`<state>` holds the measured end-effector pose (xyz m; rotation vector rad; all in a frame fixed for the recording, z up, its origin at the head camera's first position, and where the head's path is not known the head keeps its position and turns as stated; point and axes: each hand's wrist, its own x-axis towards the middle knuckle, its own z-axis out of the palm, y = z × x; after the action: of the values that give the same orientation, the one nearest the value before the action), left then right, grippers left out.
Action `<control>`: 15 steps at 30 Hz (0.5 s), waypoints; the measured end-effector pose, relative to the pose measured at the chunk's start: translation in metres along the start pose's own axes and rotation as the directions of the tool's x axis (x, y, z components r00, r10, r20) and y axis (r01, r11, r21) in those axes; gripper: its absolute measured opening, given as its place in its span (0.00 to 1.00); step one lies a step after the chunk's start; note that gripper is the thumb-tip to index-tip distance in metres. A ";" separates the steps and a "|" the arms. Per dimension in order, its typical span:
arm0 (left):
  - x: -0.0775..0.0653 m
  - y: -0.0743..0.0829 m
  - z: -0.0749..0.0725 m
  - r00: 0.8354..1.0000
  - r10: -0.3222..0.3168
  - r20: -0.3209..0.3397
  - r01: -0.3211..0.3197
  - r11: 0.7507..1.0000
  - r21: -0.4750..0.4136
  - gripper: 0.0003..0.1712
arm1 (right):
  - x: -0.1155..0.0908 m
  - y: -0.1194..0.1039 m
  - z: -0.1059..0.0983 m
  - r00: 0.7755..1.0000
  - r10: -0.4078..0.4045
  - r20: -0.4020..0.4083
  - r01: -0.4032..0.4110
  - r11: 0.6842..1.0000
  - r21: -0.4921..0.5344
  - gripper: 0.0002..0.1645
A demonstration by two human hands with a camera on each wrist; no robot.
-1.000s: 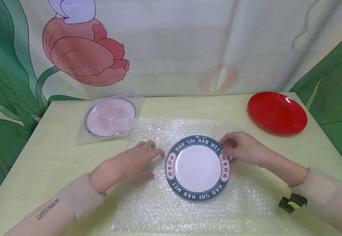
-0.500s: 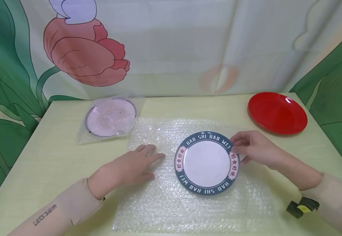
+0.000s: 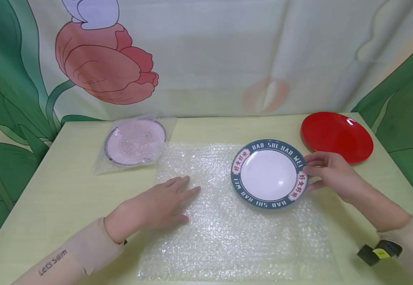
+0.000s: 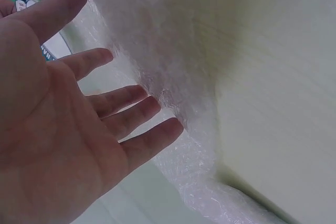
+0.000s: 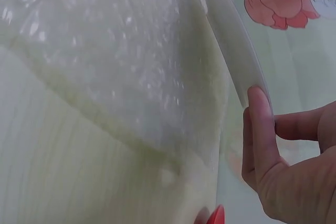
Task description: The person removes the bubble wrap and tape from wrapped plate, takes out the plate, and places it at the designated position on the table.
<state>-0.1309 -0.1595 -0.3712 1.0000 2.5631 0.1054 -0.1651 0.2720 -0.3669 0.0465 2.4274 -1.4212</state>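
Pinching a blue-rimmed plate by its edge, the right hand holds it above bubble wrap; the left hand lies outspread.

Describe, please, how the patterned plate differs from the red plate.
The patterned plate has a white centre and a dark blue-green rim with lettering; the red plate looks plain and glossy red.
The patterned plate is held at its edge by the right hand, while the red plate rests on the table, not held.
Both are plates with a rounded outline, and neither is wrapped.
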 end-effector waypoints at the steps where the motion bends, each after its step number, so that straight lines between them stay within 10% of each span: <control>1: -0.001 0.000 0.000 1.000 -0.001 0.000 0.001 1.000 -0.002 0.44 | 0.000 0.001 -0.003 1.000 0.001 -0.009 -0.001 1.000 0.006 0.37; 15: -0.003 0.002 -0.002 1.000 0.002 -0.009 -0.003 1.000 -0.018 0.42 | 0.005 0.020 -0.045 0.990 0.052 -0.135 -0.022 0.977 0.210 0.42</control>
<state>-0.1286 -0.1601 -0.3678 0.9983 2.5645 0.1333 -0.1776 0.3194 -0.3650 0.2469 2.3606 -1.7019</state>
